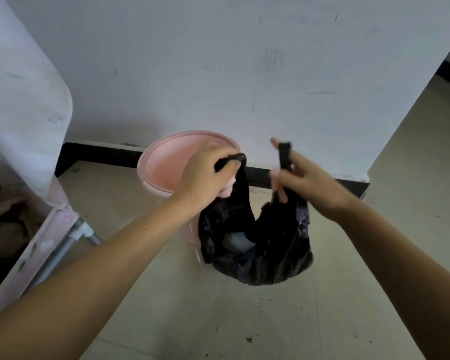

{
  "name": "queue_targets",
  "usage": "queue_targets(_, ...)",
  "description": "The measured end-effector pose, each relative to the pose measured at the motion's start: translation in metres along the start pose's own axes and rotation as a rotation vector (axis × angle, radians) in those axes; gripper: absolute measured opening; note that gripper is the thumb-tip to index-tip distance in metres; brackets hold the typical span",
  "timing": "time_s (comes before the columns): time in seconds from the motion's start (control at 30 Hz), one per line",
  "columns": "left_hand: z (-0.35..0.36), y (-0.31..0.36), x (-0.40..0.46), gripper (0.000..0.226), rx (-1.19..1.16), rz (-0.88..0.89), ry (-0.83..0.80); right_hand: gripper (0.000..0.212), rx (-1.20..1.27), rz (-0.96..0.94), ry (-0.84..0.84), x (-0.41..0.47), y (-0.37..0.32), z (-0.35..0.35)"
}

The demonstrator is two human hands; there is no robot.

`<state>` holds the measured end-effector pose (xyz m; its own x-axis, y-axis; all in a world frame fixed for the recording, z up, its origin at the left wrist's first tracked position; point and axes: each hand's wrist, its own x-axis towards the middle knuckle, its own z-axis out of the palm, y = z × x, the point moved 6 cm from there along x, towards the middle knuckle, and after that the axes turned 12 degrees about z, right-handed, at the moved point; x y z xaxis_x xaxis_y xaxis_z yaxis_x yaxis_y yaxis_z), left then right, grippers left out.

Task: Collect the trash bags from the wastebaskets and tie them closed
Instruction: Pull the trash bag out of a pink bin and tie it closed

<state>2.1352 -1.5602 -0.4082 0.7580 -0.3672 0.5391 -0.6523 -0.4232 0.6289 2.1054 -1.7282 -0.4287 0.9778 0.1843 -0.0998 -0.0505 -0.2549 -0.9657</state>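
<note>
Head: hands (255, 175) (both) gripping bag (257, 245)

The left hand (205, 175) covers the near right part of the round pink plastic wastebasket's (166, 162) rim, and the crumpled black plastic trash bag (270, 245) hides most of its lower wall, so its foot on the floor cannot be seen. Something pale sits inside the bag's mouth, too dim to tell what. The right hand's fingers (281, 183) are partly buried in the bag's handle. Both forearms run off the bottom edge. At the left, a white-and-pink piece of furniture (24, 100) is cut off by the edge, and the brownish heap (8, 224) under it is too dark to make out.
</note>
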Motion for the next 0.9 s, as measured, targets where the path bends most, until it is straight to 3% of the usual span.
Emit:
queue_targets(0.07, 0.008, 0.012, -0.001, 0.021, 0.079, 0.069, -0.056, 0.054, -0.195, 0.094, -0.122, 0.002, 0.012, 0.028)
queue_targets(0.17, 0.030, 0.039, -0.007, 0.023, 0.044, 0.183, -0.178, 0.015, -0.426, 0.012, -0.087, 0.003, 0.009, 0.054)
queue_targets(0.23, 0.039, 0.049, -0.010, 0.025, 0.009, 0.225, -0.239, 0.039, -0.441, -0.004, -0.015, 0.006, 0.008, 0.055)
queue_targets(0.3, 0.040, 0.046, -0.009, 0.027, -0.051, 0.234, -0.248, 0.041, -0.274, 0.121, 0.006, 0.006, 0.017, 0.047)
queue_targets(0.37, 0.037, 0.026, -0.009, 0.032, -0.157, 0.103, -0.249, 0.041, -0.108, 0.207, 0.015, 0.005, 0.024, 0.040)
queue_targets(0.43, 0.038, 0.004, -0.014, 0.034, -0.208, -0.044, -0.281, 0.055, -0.058, 0.256, 0.027, 0.003, 0.025, 0.035)
queue_targets(0.5, 0.039, -0.007, -0.020, 0.027, -0.141, -0.058, -0.328, 0.068, -0.079, 0.259, 0.017, 0.002, 0.026, 0.033)
queue_targets(0.6, 0.040, -0.012, -0.022, 0.008, -0.027, -0.006, -0.338, 0.053, -0.101, 0.280, -0.014, 0.004, 0.032, 0.034)
queue_targets(0.7, 0.035, -0.020, -0.021, 0.007, 0.103, -0.008, -0.273, 0.029, -0.055, 0.285, -0.011, 0.007, 0.036, 0.034)
queue_targets(0.83, 0.024, -0.035, -0.021, 0.005, -0.043, -0.211, 0.013, 0.037, -0.178, 0.300, -0.118, 0.005, 0.041, 0.034)
queue_targets(0.9, 0.028, -0.037, -0.024, 0.006, -0.204, -0.302, 0.057, 0.040, -0.130, 0.309, -0.185, 0.004, 0.046, 0.036)
